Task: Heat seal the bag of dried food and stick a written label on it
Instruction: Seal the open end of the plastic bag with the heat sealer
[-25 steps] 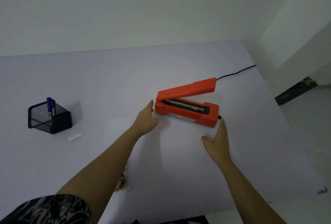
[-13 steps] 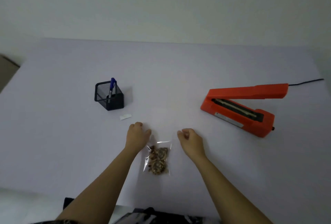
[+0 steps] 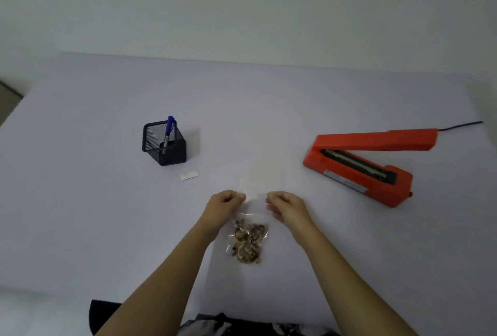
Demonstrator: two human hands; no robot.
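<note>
A clear plastic bag of dried food [image 3: 248,241] lies on the pale table, near its front edge. My left hand [image 3: 224,208] pinches the bag's top left corner and my right hand [image 3: 286,208] pinches its top right corner. The bag's open end is raised between them. An orange heat sealer [image 3: 360,163] stands at the right with its lid lifted. A small white label [image 3: 189,175] lies flat in front of a black mesh pen holder [image 3: 164,143], which holds a blue pen [image 3: 169,130].
The sealer's black cord [image 3: 460,126] runs off the table's right edge. A pale wall rises behind the table [image 3: 80,201]. Dark patterned clothing shows at the bottom edge.
My view swung left from the sealer to the bag. Both hands left the sealer's sides, came to the bag and closed on its top corners, lifting the open end.
</note>
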